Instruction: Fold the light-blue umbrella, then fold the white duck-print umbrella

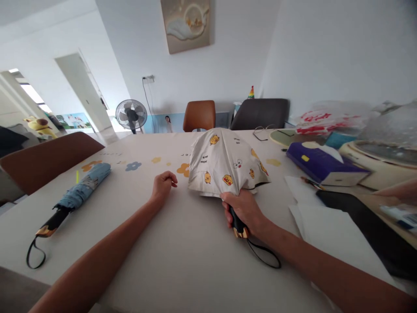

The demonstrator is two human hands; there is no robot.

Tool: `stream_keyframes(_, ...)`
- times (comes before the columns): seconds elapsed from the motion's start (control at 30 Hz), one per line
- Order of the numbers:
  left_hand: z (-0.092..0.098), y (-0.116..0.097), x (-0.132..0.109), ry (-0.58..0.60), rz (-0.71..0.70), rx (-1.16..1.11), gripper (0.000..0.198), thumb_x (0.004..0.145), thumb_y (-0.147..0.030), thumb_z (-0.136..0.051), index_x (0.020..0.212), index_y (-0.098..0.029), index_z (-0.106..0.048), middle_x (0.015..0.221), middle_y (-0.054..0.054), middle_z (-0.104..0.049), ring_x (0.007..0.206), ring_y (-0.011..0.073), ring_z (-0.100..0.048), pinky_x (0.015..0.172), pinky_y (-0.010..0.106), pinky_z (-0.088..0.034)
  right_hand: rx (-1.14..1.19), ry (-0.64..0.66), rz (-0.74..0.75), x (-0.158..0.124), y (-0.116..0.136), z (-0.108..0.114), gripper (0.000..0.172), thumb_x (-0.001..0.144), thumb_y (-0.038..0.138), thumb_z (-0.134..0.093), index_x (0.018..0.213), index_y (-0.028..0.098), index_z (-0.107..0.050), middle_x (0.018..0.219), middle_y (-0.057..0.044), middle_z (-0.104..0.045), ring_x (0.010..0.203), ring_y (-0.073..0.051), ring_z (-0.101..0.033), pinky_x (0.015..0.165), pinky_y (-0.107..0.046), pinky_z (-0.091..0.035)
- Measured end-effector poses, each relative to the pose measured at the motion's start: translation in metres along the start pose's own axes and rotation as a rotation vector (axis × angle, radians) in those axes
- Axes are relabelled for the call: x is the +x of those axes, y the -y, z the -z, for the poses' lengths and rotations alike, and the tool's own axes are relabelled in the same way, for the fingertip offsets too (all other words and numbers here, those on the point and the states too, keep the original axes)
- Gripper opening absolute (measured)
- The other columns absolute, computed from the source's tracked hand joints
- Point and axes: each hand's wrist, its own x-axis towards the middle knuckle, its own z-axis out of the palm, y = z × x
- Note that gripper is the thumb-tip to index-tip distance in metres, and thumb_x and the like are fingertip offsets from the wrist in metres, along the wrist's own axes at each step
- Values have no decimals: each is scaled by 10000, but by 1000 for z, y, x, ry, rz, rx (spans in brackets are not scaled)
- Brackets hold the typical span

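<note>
A cream umbrella (221, 163) printed with small yellow chick faces lies loosely collapsed in the middle of the table (182, 256). My right hand (243, 208) is wrapped round its black handle, whose gold end and wrist strap stick out behind the hand. My left hand (163, 184) rests on the table just left of the canopy, fingers curled under, holding nothing that I can see. A folded blue umbrella (81, 189) with a black handle and strap lies at the far left of the table, apart from both hands.
White sheets of paper (325, 230) and a dark flat object (365, 221) lie at the right. A purple tissue box (322, 163), eyeglasses (262, 130), plastic bags and a pot crowd the right back. Chairs (199, 115) surround the table; a fan (131, 114) stands behind.
</note>
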Motion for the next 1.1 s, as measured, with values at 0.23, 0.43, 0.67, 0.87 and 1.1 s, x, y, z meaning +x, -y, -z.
stream_keyframes(0.23, -17, -33, 12, 87, 63, -257, 385, 762, -386, -524, 1096, -195, -527, 1014, 64, -588, 958, 168, -551, 763, 290, -494, -2, -27, 91, 1, -7, -9, 283, 673, 233, -479, 404, 185, -403, 263, 44, -384, 238, -84, -391, 380, -239, -483)
stream_keyframes(0.43, -46, -63, 40, 76, 122, -299, 469, 709, -464, -603, 1102, -216, -534, 978, 40, -611, 836, 141, -574, 669, 228, -459, -6, -3, 89, 0, -7, -10, 265, 659, 232, -473, 415, 199, -375, 263, 44, -395, 240, -87, -399, 370, -224, -462)
stream_keyframes(0.67, -49, -48, 62, 36, 186, -397, 404, 531, -475, -728, 718, -170, -541, 623, -46, -527, 537, 72, -467, 500, 189, -383, -25, 31, 105, 1, -10, -8, 246, 655, 206, -464, 424, 189, -385, 294, 35, -413, 263, -103, -449, 311, -192, -390)
stream_keyframes(0.87, -54, -12, 57, -55, 162, -68, 348, 623, -494, -617, 737, -169, -570, 619, -22, -564, 527, 100, -478, 483, 210, -373, -2, 56, 107, 6, -13, -8, 223, 665, 223, -489, 459, 170, -422, 319, 49, -410, 258, -101, -459, 279, -175, -347)
stream_keyframes(1.1, -38, 3, 68, -287, 176, 99, 168, 679, -299, -526, 601, -153, -498, 480, -37, -436, 412, 92, -379, 389, 211, -296, -4, 41, 91, 7, -14, -6, 271, 696, 289, -526, 477, 172, -418, 307, 39, -422, 250, -105, -450, 270, -180, -344)
